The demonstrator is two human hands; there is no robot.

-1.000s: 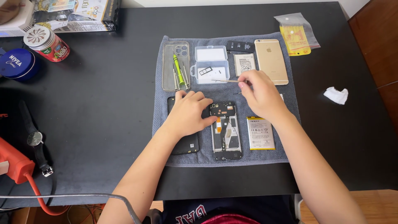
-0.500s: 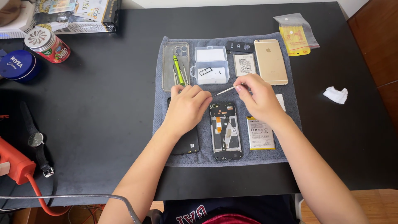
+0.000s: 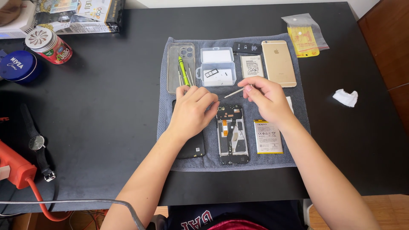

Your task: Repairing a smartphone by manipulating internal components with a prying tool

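My right hand (image 3: 263, 97) pinches a thin metal tool (image 3: 232, 93) that slants down to the left, above the top of an opened phone body (image 3: 232, 135) on a grey towel (image 3: 164, 106). The tool's tip meets the fingertips of my left hand (image 3: 192, 110). My left hand is curled, its fingers closed at the tool's tip, and rests over a black phone cover (image 3: 192, 147). Whether it holds some small part is hidden. A yellow-edged battery (image 3: 268, 136) lies to the right of the phone body.
On the towel's far half lie a clear case with a green screwdriver (image 3: 183, 70), a small clear box (image 3: 217, 67), a gold phone (image 3: 278, 63) and small parts. A plastic bag (image 3: 305, 39), a white wad (image 3: 346, 97), tins (image 3: 47, 44), a wristwatch (image 3: 38, 145) and an orange tool (image 3: 17, 168) sit on the black table.
My right hand has lifted the thin tool from beside the small box and brought it left. My left hand has shifted up to meet the tool's tip.
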